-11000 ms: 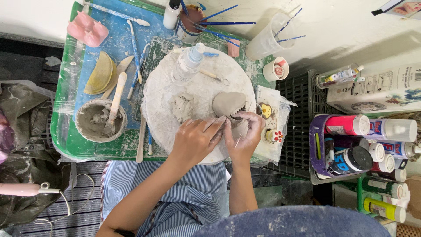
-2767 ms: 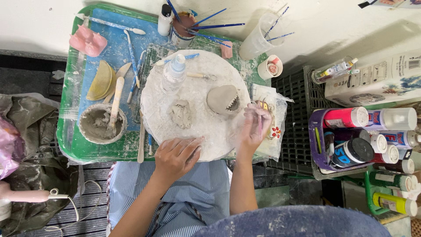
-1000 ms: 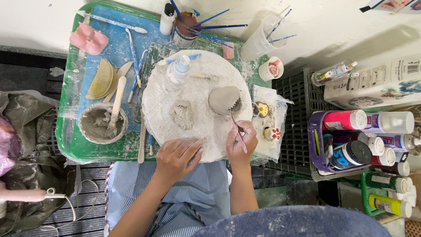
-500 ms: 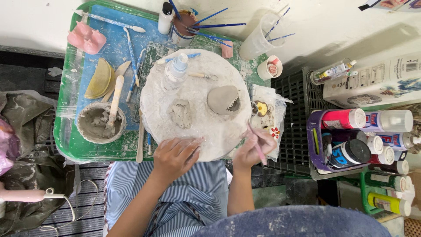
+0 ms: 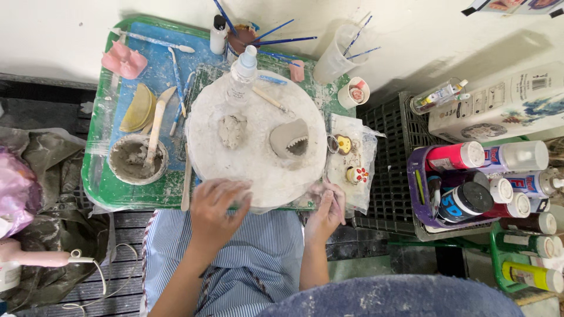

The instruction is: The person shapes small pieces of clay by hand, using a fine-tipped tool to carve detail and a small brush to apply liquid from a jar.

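Two hands are showing at the near edge of a round white board in the head view, the only view given. The left hand is resting palm down on the board's near rim, fingers loosely curled, gripping nothing that can be made out. The right hand is lying just off the board's right edge, beside a plastic sheet, with a thin stick sitting pinched between its fingers. On the board a grey clay piece with a toothed edge is sitting right of centre, well apart from both hands, and a rough clay lump is lying to its left. A clear spray bottle is standing at the board's far rim. The board is resting on a green tray, where a bowl of slip is holding a wooden tool. Two small painted figures are lying on the plastic sheet. Paint bottles are crowding a purple basket at the right. A striped apron is covering the person's lap.
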